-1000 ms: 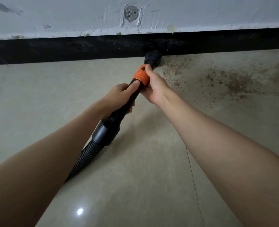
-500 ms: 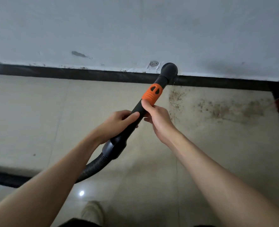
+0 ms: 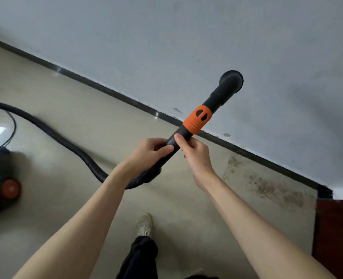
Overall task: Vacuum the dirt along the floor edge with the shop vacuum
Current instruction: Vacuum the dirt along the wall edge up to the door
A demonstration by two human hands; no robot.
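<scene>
Hands, left [image 3: 150, 151] and right [image 3: 194, 153], are gripping the wand [image 3: 188, 131] with nozzle [image 3: 231, 81] lifted; next, lowering it onto the dirt [image 3: 267, 186] beside the baseboard [image 3: 267, 158].

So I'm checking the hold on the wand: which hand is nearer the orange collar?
Right. The right hand grips the black wand just below the orange collar, thumb nearly touching it. The left hand holds farther down, toward the hose.
</scene>
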